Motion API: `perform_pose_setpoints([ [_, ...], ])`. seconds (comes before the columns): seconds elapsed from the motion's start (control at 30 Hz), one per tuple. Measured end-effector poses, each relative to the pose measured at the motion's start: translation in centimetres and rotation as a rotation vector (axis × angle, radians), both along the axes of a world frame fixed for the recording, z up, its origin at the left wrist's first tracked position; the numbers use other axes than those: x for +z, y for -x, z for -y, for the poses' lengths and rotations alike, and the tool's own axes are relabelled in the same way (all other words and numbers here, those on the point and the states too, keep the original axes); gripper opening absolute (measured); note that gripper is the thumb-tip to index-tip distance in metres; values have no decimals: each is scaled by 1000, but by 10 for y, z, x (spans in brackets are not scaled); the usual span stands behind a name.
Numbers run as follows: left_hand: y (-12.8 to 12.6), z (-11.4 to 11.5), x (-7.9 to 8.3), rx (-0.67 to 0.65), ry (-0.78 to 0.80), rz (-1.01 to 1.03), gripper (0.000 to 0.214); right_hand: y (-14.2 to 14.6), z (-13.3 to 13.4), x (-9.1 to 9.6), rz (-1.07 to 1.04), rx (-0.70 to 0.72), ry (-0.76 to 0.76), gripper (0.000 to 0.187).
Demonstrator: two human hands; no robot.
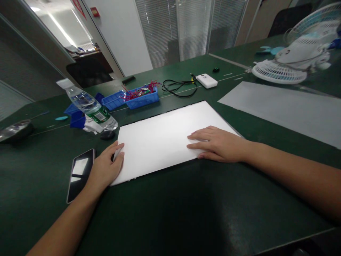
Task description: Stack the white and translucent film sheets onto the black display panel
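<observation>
Dark green, the smooth tabletop is carrying a flat white rectangular panel; from afar I'm seeing the right hand lying spread across the panel's right part, the left hand touching its left edge, whether pinching I cannot tell.

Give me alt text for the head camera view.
A person's left hand touches the left edge of a white panel on a green table, while the right hand lies spread on its right part. A phone, bottle and blue bin of red wires are nearby.
</observation>
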State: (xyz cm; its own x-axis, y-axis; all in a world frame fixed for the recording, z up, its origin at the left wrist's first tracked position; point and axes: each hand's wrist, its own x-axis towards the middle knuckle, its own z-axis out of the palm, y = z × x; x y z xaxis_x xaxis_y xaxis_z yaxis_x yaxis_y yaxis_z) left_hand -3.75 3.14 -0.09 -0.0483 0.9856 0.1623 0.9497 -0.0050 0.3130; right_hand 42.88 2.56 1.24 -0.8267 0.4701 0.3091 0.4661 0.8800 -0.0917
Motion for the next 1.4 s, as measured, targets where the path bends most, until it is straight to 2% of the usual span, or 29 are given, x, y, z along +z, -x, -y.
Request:
perform_pose_setpoints([
  [0.43,3,0,-1,-16,-6,11,61,0,0,3,41,-6,-15,42],
  [0.77,-3,0,4,36,51,1,62,0,-1,3,30,1,-10,41],
  [1.0,-4,0,4,35,34,2,57,-1,-2,2,40,5,-7,43],
  [1.4,-1,0,1,16,23,11,60,-1,-2,3,46,13,0,43],
])
